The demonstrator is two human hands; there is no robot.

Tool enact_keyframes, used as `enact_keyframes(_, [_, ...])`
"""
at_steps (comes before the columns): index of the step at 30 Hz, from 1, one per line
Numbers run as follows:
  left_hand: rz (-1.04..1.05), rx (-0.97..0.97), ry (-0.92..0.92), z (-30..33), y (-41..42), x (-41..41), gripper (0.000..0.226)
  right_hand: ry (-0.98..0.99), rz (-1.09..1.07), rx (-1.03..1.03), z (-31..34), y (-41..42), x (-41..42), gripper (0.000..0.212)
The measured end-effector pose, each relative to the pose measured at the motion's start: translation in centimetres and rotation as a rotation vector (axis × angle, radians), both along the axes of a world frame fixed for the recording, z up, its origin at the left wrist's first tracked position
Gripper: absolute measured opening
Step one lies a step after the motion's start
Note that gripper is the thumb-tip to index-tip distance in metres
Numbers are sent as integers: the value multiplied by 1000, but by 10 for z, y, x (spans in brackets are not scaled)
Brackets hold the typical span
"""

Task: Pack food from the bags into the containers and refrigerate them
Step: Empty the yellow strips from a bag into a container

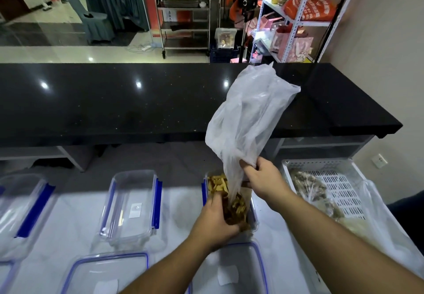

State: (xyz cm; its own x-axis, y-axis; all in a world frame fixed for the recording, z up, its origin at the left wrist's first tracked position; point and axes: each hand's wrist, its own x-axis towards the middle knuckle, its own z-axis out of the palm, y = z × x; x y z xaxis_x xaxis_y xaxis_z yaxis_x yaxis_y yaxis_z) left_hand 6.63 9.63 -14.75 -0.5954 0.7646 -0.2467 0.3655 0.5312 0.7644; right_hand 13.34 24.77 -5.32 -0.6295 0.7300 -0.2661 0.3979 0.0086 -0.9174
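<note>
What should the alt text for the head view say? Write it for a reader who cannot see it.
The right hand holds a clear plastic bag upturned over a clear container, while the left hand guides the brownish food out of it. An empty container sits left, a white basket right.

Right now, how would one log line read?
step: emptying | right hand: grips upturned clear plastic bag | left hand: on bag mouth | yellow-brown food: in container
</note>
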Motion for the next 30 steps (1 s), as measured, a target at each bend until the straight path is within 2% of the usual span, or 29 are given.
enact_keyframes(2, [16,-43,24,-3,3,1,80,9,-22,-55,-2,-1,0,18])
enact_keyframes(7, [66,-58,103,2,7,-2,17,20,-15,-66,-2,0,2,28])
enact_keyframes(9, [67,-28,121,3,7,-3,9,33,23,-93,-3,1,3,31])
enact_keyframes(12, [125,1,50,6,4,-4,12,2,119,-82,-2,3,6,43])
enact_keyframes(16, [231,78,-76,11,-4,-8,15,-127,196,39,-3,3,15,54])
enact_keyframes(19, [333,161,-174,21,-5,-15,19,-251,215,179,-6,3,20,44])
enact_keyframes(24, [443,198,-405,27,4,-22,18,-339,206,280,-14,1,21,23])
enact_keyframes(27, [340,191,-443,23,3,-25,9,-325,150,301,-18,1,21,18])
enact_keyframes(28, [269,183,-436,22,0,-25,14,-311,126,290,-19,2,21,18])
enact_keyframes(30, [104,191,-457,17,-10,-21,41,-286,70,237,-19,4,22,18])
